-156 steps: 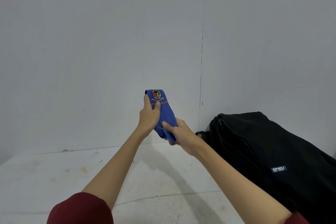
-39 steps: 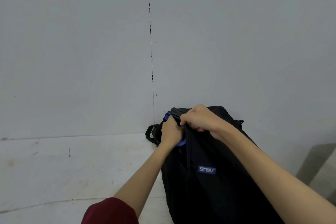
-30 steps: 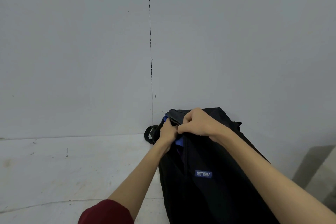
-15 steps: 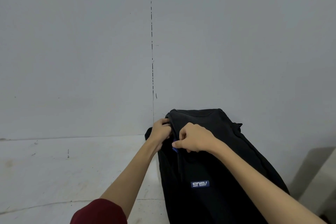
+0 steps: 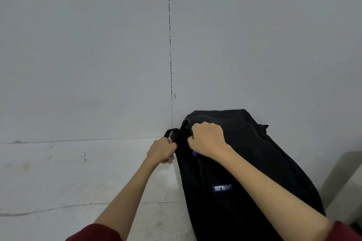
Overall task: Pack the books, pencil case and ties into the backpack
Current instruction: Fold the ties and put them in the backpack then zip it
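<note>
Head view shows, biggest first, the pale wall with a dashed seam running down it, then the white table that meets it along its far edge, and on the right part of that table the black backpack, lying with its top end against the wall at the far edge and its bottom end toward the near edge. A small blue logo patch sits on its front panel, reading upside down from here, which fits a bag laid flat with its opening away from the person so both arms can reach over it. The right hand rests on the upper front of the bag, fingers curled tight into the black fabric near the opening; its grip is clamped on the backpack, probably drawing the flap or a zipper across, though no zipper pull can be made out. The left hand is at the bag's left side by the table's far edge, fingers wrapped around the fabric just below a black strap loop, apparently bracing the bag so it does not slide while the other hand pulls. Smallest of all, a sliver of blue tie peeks from the gap under the right wrist, so at least one tie seems to be inside; books and pencil case are not visible, and whether they are packed cannot be told.
</note>
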Tool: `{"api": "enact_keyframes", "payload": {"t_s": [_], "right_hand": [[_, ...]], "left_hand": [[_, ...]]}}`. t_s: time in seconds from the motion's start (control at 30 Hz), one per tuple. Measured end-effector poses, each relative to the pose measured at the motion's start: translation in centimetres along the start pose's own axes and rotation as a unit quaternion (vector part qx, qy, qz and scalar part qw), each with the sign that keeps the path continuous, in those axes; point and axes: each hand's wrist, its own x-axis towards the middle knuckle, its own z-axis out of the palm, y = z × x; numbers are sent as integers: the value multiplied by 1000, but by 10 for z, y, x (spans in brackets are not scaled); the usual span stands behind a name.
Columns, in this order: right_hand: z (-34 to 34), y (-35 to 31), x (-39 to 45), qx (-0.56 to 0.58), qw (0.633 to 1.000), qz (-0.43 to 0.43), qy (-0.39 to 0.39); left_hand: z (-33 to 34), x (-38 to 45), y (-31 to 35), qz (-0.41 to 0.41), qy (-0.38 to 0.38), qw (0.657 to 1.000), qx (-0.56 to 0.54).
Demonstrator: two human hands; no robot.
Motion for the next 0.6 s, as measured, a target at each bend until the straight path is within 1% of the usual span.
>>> {"api": "enact_keyframes", "payload": {"t_s": [0.1, 0.2, 0.33, 0.43, 0.53, 0.6], "right_hand": [[3, -4, 1, 0, 1000, -14, 22], [1, -13, 5, 9, 997, -23, 70], [2, -38, 6, 14, 995, -42, 87], [2, -55, 8, 21, 994, -39, 99], [-1, -76, 10, 35, 993, -33, 103], [0, -101, 11, 47, 993, -39, 99]], "left_hand": [[-4, -2, -4, 51, 102, 991, 76], [-16, -5, -15, 91, 154, 978, 104], [-32, -11, -23, 119, 166, 972, 112], [-49, -12, -32, 127, 167, 972, 110], [-68, -16, -50, 132, 165, 969, 127], [-86, -18, -68, 132, 165, 967, 140]]}}
